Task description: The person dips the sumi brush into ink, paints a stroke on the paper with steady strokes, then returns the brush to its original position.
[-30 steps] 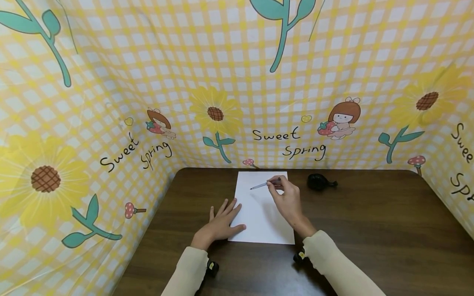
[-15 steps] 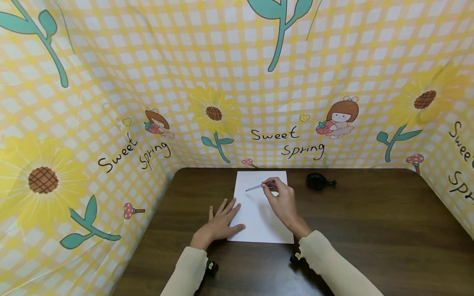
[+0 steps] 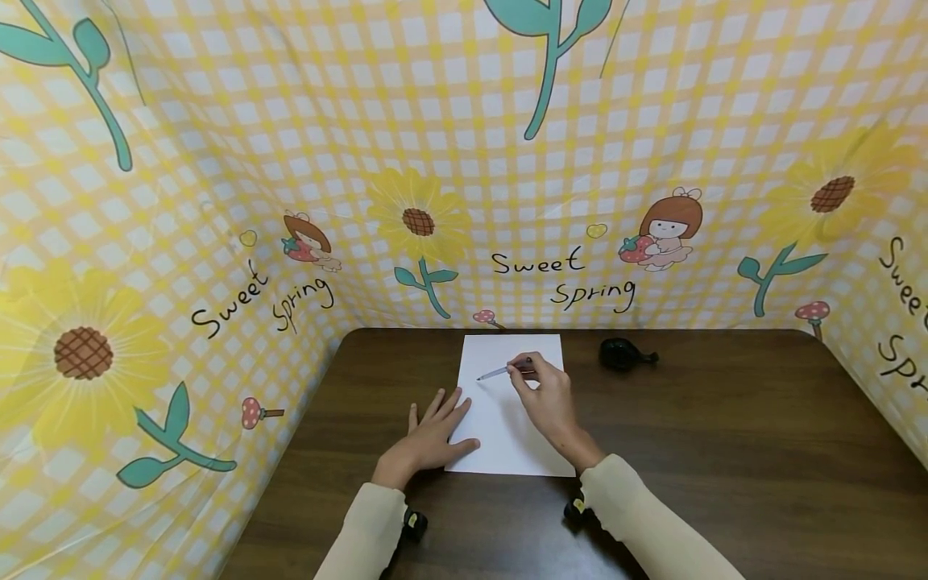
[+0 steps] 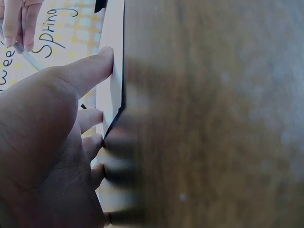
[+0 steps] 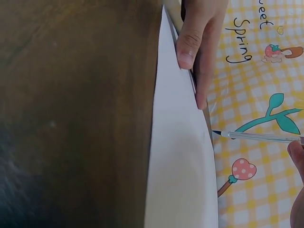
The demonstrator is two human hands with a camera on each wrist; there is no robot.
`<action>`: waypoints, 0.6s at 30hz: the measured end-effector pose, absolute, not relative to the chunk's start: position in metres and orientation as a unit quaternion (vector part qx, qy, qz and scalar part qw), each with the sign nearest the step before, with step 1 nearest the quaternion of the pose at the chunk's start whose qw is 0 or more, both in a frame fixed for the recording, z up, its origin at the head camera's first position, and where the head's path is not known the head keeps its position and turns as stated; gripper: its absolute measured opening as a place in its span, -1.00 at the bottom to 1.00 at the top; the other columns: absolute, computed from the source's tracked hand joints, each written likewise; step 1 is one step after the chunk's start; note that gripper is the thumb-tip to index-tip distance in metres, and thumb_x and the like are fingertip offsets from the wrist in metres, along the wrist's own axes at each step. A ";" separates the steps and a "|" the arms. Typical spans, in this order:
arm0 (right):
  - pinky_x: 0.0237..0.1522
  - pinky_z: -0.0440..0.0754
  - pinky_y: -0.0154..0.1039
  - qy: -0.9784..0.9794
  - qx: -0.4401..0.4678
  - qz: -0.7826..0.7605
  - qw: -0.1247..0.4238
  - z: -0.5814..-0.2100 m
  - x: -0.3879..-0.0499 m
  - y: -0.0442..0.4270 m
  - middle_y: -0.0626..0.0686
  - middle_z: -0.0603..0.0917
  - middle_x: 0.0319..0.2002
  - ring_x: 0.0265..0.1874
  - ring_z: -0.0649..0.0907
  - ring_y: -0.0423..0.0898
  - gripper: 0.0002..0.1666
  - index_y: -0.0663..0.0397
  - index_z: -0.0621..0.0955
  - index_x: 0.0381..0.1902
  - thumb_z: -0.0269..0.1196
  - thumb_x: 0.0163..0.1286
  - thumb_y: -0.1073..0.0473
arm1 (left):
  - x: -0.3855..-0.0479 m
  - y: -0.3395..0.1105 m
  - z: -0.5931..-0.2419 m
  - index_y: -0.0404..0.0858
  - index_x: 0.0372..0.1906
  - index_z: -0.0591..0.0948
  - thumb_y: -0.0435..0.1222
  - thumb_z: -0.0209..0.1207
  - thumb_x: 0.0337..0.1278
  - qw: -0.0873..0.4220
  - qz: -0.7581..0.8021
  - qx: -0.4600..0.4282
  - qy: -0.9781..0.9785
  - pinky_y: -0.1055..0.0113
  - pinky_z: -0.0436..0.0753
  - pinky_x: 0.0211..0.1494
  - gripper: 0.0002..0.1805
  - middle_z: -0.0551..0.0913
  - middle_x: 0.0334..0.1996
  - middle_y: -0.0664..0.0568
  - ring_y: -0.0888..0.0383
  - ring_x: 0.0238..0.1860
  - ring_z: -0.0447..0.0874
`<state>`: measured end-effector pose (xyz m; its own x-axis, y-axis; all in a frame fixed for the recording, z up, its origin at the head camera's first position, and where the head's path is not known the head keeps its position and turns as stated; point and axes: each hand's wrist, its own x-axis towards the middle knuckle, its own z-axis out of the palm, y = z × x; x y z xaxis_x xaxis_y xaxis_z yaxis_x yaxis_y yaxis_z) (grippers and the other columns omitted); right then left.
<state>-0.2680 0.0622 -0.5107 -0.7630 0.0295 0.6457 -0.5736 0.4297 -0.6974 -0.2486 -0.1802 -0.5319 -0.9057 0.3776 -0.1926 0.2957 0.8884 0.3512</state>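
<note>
On the brown table (image 3: 725, 419), a black object (image 3: 620, 355) lies beside paper (image 3: 507, 447); left hand (image 3: 426, 441) spread, right hand (image 3: 549, 400) pinching a pen (image 3: 495, 373).

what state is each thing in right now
Paper: unfolded, on the table
Pen: tip bare, pointing down toward the paper
Left hand: fingers spread, at the paper's left edge
Right hand: pinching the pen
Black object: on the table, apart from the paper
Cloth: hanging, creased

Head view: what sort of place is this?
Probably a curtained-off workspace: yellow-and-white checked fabric hangs behind and beside a dark brown wood-grain table, where a white rectangular paper sheet lies.
</note>
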 end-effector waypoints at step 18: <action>-0.18 0.84 -0.21 -0.804 0.177 0.484 0.297 -0.520 -0.264 0.060 0.07 0.86 -0.23 -0.25 0.87 -0.06 -0.90 0.10 0.71 -0.14 0.43 0.43 0.31 | -0.249 -0.180 -0.532 0.00 0.73 0.19 0.30 0.13 0.44 0.129 0.163 0.173 0.963 -0.56 -0.30 0.60 -0.07 -0.04 0.78 0.03 -0.17 0.78 -0.24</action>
<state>-0.2641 0.0601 -0.5205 -0.7605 0.0035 0.6493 -0.5720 0.4696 -0.6725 -0.2489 -0.1795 -0.5320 -0.9066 0.3758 -0.1919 0.2919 0.8869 0.3580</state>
